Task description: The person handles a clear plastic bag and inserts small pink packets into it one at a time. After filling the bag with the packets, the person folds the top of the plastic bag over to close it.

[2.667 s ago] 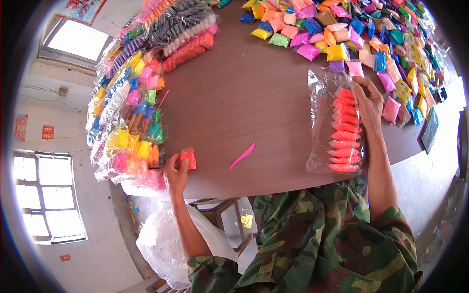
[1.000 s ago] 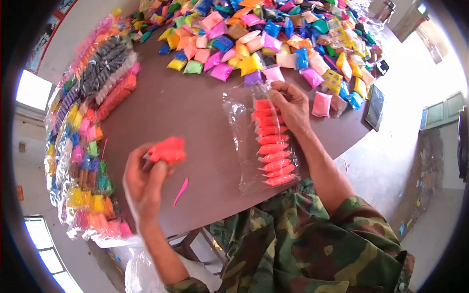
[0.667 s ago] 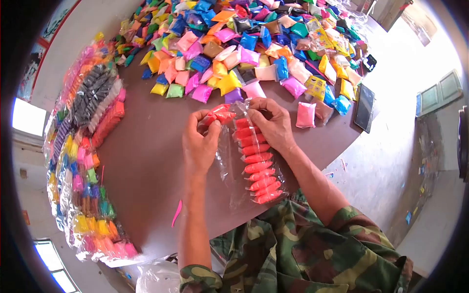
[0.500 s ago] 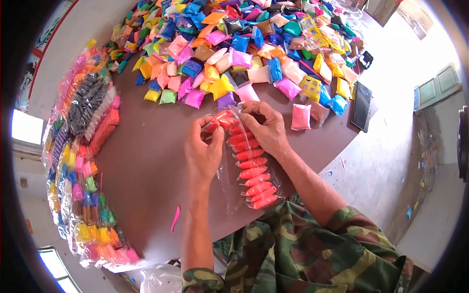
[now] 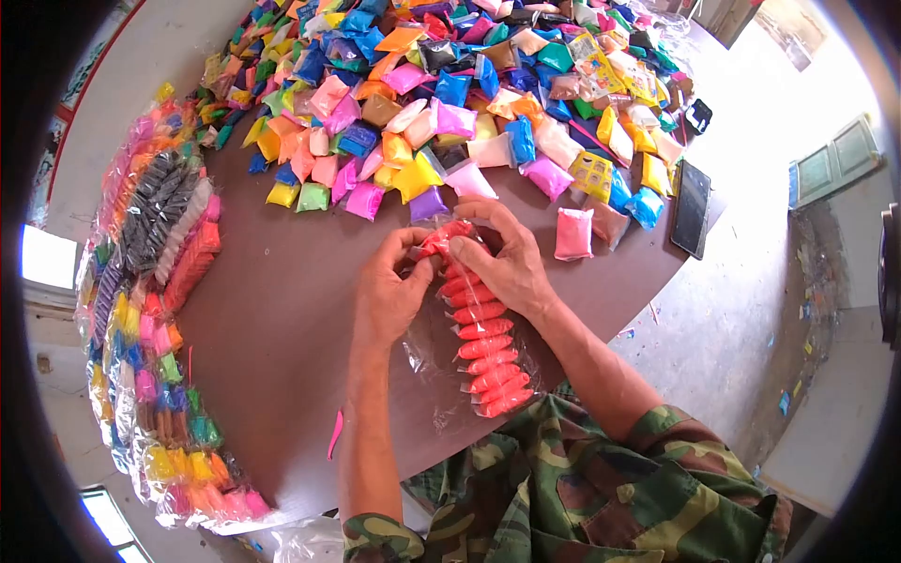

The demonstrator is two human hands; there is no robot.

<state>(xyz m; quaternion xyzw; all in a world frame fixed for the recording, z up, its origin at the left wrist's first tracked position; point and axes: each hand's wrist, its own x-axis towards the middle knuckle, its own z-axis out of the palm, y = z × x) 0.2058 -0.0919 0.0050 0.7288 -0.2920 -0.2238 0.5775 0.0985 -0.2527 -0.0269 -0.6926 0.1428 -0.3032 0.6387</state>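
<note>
A clear plastic bag lies towards me on the table, holding a stacked row of red packets. At its far end is one more soft red packet, lying across the top of the row. My left hand pinches this packet from the left, fingers curled. My right hand is closed at the bag's far end, its thumb pressing by the packet and its fingers curled over the plastic. The fingertips partly hide the bag's mouth.
A big heap of colourful packets covers the table's far side. Filled clear bags line the left edge. A phone lies at the right edge, near a pink packet. A pink strip lies beside my left forearm.
My left hand has moved right with the red packet, bringing it over the top of the row at the bag's far end. My right thumb now presses close to it.
</note>
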